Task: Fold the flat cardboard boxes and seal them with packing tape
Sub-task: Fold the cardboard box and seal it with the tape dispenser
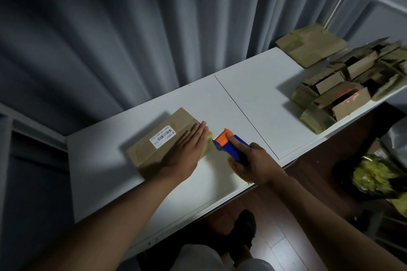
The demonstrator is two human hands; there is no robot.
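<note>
Down between my forearms, a dark shoe [246,224] rests on the reddish wooden floor [308,182]. Above it runs the smooth white table [171,200], with a thin dark seam crossing its top.

I lay my left hand [187,149] flat, fingers straight and close together, on the right end of a closed cardboard box [160,138], a low brown oblong that sits on the table near its front edge. A white barcode label [162,136] is stuck on its lid, and glossy yellowish tape shows at the box end under my fingertips.

Just right of the box, my right hand [255,163] curls round the tape dispenser [229,145], a blue plastic body with an orange head, my forefinger stretched along its top. Its nose points at the box end; whether it touches, I cannot tell.

Farther right lies a heap of folded small cardboard boxes [343,92], matte and sharp-cornered, several with flaps open. Behind them rests a stack of flat cardboard [312,45]. Grey curtains [132,39] hang in soft vertical folds behind the table.
</note>
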